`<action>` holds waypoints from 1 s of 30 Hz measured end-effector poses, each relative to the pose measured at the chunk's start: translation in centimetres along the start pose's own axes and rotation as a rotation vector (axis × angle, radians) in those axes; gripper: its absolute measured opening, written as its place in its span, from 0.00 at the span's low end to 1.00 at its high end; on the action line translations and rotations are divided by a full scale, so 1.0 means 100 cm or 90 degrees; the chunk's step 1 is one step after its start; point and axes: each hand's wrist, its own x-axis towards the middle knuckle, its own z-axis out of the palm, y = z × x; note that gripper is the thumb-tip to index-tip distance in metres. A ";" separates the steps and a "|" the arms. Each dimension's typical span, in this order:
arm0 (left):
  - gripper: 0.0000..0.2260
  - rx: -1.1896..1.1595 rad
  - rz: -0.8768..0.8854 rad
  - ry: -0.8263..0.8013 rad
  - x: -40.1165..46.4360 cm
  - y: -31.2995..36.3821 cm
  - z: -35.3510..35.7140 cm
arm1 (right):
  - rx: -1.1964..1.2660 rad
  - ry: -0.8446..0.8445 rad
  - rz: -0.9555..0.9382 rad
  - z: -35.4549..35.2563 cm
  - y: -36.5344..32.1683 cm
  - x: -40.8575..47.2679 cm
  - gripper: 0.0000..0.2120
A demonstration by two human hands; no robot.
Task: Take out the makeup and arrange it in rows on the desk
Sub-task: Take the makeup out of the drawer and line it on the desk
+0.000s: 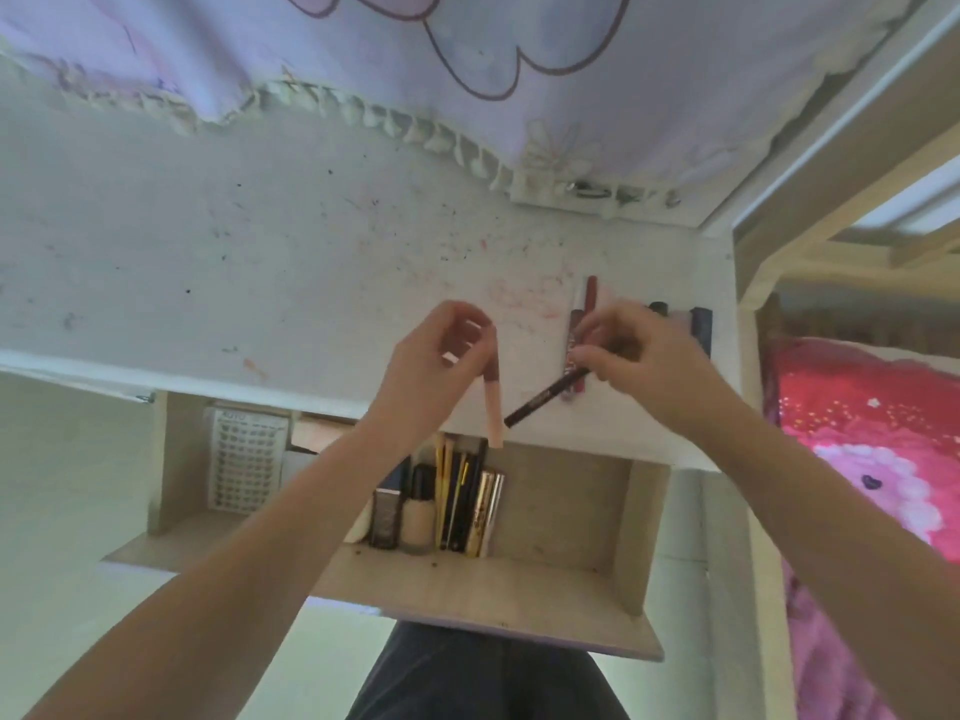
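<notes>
Dark maroon pencil, stained white desk

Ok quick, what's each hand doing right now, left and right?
Left hand: pinching a pale pink tube.
Right hand: holding a dark pencil.

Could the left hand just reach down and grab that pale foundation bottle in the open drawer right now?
Probably not at once. The foundation bottle stands uncovered in the open drawer, just below the left hand, but that hand already holds a pale lip tube. It would likely need to set that down first.
</notes>
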 end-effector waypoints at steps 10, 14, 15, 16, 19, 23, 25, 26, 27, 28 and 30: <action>0.06 0.212 -0.080 -0.037 0.114 -0.003 0.045 | -0.466 -0.082 0.000 0.006 0.017 0.127 0.12; 0.08 0.199 -0.093 -0.035 0.113 -0.006 0.052 | -0.500 0.002 -0.017 0.012 0.023 0.118 0.12; 0.08 0.197 -0.088 -0.038 0.111 -0.006 0.052 | -0.504 0.016 -0.020 0.011 0.023 0.113 0.12; 0.08 0.185 -0.085 -0.039 0.107 -0.006 0.052 | -0.496 0.030 -0.024 0.011 0.022 0.108 0.13; 0.07 0.136 -0.068 -0.035 0.080 -0.005 0.043 | -0.402 0.107 -0.088 0.011 0.012 0.078 0.12; 0.05 0.048 -0.001 0.003 0.002 -0.026 0.026 | -0.189 0.027 -0.200 0.041 0.006 -0.006 0.13; 0.05 0.108 -0.017 -0.048 -0.040 -0.053 0.026 | -0.186 -0.094 -0.162 0.073 0.028 -0.048 0.14; 0.04 0.170 -0.028 -0.087 -0.056 -0.069 0.029 | -0.207 -0.157 -0.116 0.090 0.044 -0.062 0.13; 0.04 0.231 -0.042 -0.125 -0.067 -0.085 0.033 | -0.228 -0.206 -0.056 0.104 0.062 -0.071 0.13; 0.06 0.282 -0.062 -0.159 -0.074 -0.099 0.037 | -0.246 -0.243 0.015 0.116 0.081 -0.074 0.13; 0.10 0.348 -0.088 -0.213 -0.076 -0.122 0.046 | -0.271 -0.280 0.146 0.131 0.113 -0.072 0.17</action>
